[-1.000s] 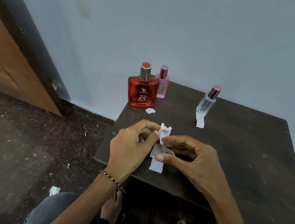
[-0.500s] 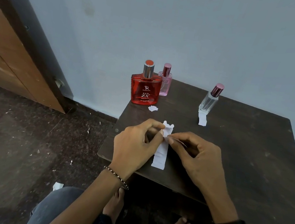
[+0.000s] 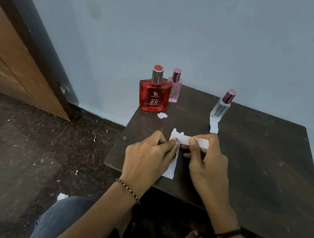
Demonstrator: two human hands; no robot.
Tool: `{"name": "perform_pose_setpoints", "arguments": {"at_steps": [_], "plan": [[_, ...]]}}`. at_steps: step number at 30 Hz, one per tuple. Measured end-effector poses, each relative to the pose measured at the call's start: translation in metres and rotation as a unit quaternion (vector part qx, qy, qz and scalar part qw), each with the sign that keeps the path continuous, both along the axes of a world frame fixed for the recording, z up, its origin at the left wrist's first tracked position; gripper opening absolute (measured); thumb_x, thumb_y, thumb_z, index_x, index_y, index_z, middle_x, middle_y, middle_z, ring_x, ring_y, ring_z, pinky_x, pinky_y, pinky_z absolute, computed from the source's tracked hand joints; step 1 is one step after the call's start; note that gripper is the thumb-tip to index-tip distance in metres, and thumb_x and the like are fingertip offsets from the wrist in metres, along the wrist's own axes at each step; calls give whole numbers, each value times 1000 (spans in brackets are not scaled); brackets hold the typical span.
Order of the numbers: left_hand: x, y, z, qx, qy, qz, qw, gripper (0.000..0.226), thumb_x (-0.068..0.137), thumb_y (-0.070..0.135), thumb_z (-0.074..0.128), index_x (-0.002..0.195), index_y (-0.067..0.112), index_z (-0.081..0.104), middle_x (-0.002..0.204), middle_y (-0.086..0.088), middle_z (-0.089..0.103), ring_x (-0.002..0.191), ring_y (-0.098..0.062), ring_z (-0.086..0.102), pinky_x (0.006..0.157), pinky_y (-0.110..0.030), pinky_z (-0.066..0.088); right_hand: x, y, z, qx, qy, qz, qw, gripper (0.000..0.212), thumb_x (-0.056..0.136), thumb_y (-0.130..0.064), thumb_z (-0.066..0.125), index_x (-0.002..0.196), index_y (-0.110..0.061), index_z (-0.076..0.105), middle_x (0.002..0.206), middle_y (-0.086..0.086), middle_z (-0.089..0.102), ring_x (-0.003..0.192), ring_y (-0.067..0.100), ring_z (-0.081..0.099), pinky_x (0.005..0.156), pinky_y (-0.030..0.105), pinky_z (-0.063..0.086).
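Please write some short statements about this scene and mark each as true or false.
1. The left hand and the right hand both pinch the white paper. True.
2. The red bottle lies on its side. False: it stands upright.
3. A pink bottle stands close behind the red bottle. True.
4. The clear bottle has no cap. False: it wears a dark red cap.
5. A small paper scrap lies on the table in front of the red bottle. True.

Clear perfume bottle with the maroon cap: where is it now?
Head view: the clear perfume bottle stands upright at the back of the table, right of the red perfume bottle and pink bottle, with a white paper strip at its base.
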State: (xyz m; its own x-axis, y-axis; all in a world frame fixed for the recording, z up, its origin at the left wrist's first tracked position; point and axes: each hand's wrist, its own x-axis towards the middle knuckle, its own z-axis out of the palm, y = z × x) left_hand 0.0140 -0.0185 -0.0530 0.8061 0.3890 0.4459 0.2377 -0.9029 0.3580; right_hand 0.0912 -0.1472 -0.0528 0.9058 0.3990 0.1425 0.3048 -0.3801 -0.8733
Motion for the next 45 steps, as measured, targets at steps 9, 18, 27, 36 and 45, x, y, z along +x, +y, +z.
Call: {"name": "perform_pose_setpoints", "arguments": {"at_steps": [9, 18, 27, 36, 45], "plan": [[2, -5, 4, 29, 10, 16, 999, 16, 87, 29, 79, 74, 20, 80, 64, 3, 57, 43, -13, 51, 42, -19, 25, -2, 0, -7, 187, 157, -39, 969, 7, 105, -25, 55, 99, -20, 55, 95, -3, 81, 89, 17, 80, 92, 43, 60], [4, -6, 6, -8, -1, 31, 999, 18, 86, 27, 79, 69, 20, 79, 64, 4, 57, 42, -15, 49, 42, -19, 25, -2, -7, 6, 156, 83, -59, 982, 12, 103, -34, 57, 102, -22, 57, 97, -3, 80, 88, 7, 78, 79, 25, 63], [9, 1, 11, -129, -60, 48, 989, 5, 86, 27, 75, 89, 27, 79, 71, 10, 64, 54, -10, 58, 43, -23, 45, -2, -10, 8, 84, -127, -89, 984, 12, 94, -17, 72, 107, -17, 72, 97, -5, 78, 87, 4, 75, 81, 21, 60], [12, 1, 3, -153, -67, 8, 986, 6, 85, 25, 77, 90, 27, 78, 71, 15, 68, 55, -2, 55, 52, -6, 42, 0, -14, 11, 58, -191, -118, 973, 16, 90, -17, 72, 104, -10, 75, 106, -1, 76, 100, 7, 72, 92, 20, 57], [25, -6, 18, -438, -101, 10, 893, 38, 96, 47, 60, 72, 22, 76, 55, 8, 67, 40, -2, 53, 48, -11, 44, -5, -14, 15, 32, -279, -51, 959, 8, 80, 0, 79, 87, -3, 78, 105, 4, 76, 100, 13, 73, 90, 18, 53]]}}
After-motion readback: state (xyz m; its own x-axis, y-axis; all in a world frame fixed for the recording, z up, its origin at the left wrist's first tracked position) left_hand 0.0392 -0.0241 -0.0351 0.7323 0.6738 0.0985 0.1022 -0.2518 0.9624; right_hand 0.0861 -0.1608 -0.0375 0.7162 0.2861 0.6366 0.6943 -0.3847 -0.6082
